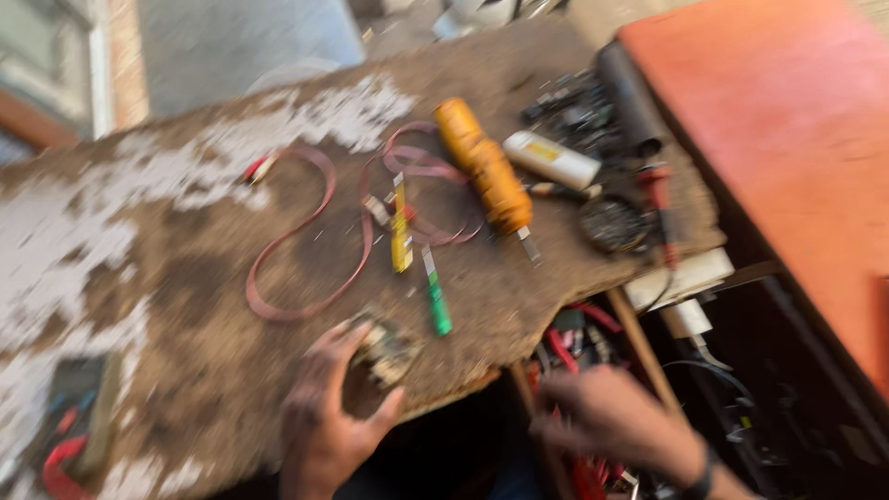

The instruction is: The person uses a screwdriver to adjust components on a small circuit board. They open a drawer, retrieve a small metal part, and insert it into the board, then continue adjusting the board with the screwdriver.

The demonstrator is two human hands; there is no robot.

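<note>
Your left hand sits at the near edge of the table, fingers curled around a small, dirty electronic part that rests on the worn surface; the blur hides what kind of part it is. Your right hand is lower, off the table edge, reaching into a dark open compartment full of red wires; you cannot tell from this view whether it grips anything. Just beyond the part lies a green-handled screwdriver, and beside it a yellow flat tool. A pinkish-red ribbon cable loops across the middle of the table. Farther back lie a fat orange cylindrical tool and a white tube, near a heap of dark small parts. An orange-red panel fills the right side.
</note>
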